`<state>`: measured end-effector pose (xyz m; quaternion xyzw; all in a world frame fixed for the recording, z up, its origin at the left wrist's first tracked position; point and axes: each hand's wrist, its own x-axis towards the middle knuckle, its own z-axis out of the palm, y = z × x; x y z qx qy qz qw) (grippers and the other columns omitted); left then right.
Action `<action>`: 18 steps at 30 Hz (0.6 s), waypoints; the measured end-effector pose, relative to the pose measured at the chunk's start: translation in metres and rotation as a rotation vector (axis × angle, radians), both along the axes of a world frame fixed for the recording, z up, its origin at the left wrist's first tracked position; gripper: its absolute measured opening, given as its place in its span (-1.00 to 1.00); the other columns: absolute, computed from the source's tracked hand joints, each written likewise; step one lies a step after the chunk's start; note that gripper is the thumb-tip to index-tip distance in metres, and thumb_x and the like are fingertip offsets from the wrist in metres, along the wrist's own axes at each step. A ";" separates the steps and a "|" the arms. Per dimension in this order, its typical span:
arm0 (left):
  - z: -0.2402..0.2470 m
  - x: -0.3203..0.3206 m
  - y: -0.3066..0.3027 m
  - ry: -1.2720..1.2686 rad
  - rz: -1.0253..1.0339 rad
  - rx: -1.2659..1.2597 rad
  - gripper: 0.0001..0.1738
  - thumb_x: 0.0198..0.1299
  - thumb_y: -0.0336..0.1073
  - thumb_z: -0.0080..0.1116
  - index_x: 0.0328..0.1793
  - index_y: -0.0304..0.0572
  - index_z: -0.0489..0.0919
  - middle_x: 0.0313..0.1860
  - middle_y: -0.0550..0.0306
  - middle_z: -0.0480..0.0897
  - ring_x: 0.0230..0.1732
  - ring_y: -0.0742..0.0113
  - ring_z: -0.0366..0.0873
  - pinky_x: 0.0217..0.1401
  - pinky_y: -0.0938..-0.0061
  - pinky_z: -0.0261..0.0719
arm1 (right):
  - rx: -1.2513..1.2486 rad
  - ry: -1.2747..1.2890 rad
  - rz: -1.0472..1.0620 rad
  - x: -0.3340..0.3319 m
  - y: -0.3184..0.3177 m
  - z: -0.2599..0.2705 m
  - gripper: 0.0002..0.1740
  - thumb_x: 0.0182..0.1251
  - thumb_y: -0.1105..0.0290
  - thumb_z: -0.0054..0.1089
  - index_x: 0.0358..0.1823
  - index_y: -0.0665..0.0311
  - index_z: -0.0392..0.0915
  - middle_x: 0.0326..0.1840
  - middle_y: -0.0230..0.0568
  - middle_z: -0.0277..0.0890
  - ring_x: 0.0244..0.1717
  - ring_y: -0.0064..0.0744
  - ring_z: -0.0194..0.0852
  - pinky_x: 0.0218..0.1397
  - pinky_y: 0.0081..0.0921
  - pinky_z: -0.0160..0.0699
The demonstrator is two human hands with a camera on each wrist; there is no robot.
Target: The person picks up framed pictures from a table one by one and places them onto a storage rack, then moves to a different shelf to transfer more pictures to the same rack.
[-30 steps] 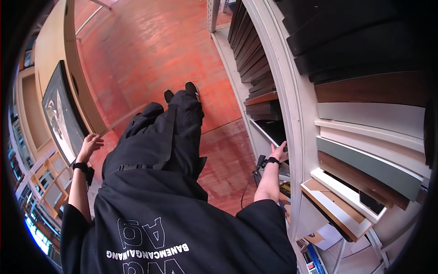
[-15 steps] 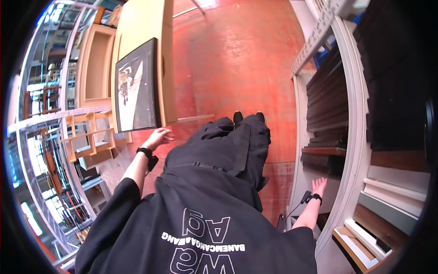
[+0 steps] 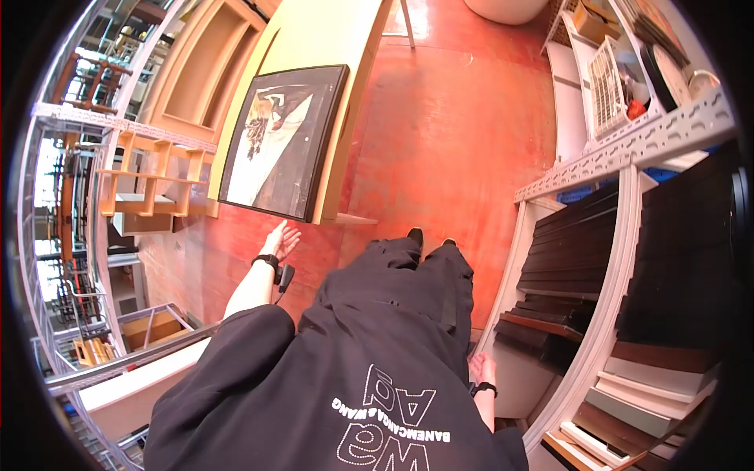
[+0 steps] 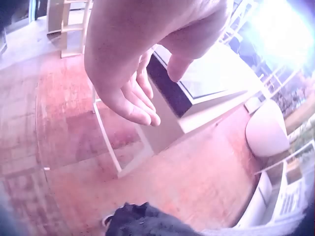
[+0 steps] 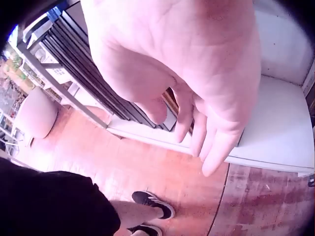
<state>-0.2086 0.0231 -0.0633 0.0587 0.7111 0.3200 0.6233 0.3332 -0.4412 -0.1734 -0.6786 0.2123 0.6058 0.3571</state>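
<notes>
A black-framed picture point(image 3: 284, 141) lies on a pale wooden table point(image 3: 322, 39) to the front left. Just off the picture's near edge is my left hand point(image 3: 283, 239), its fingers loosely bent around nothing. In the left wrist view the fingers point(image 4: 140, 105) hang in front of the table's corner. My right hand point(image 3: 482, 367) hangs low by my side, beside the shelf rack. Its relaxed fingers point(image 5: 214, 155) hold nothing and hang in front of the white bottom shelf point(image 5: 275, 132). Dark flat frames point(image 3: 569, 243) stand packed in that rack, just ahead of the right hand.
A perforated metal beam point(image 3: 628, 145) and curved white uprights edge the rack on the right. Past it stands a white wire basket point(image 3: 609, 86). Small wooden shelving point(image 3: 153, 177) is at the left, and a white rounded tub point(image 3: 506, 8) stands far ahead on the red floor.
My right hand has come away from a white-edged panel in the rack and dropped to my side. The view has turned rightward, and the left hand stays near the picture, empty.
</notes>
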 end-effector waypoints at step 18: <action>-0.077 0.028 0.028 0.798 0.104 0.159 -0.37 0.31 0.05 -0.36 -0.29 -0.49 0.48 -0.35 -0.09 0.57 -0.27 0.14 0.48 -0.21 0.28 0.36 | 0.003 -0.241 0.392 0.013 0.077 0.086 -0.60 0.36 0.22 -0.22 0.02 0.43 0.30 0.05 0.10 0.37 0.09 -0.10 0.36 0.06 -0.25 0.42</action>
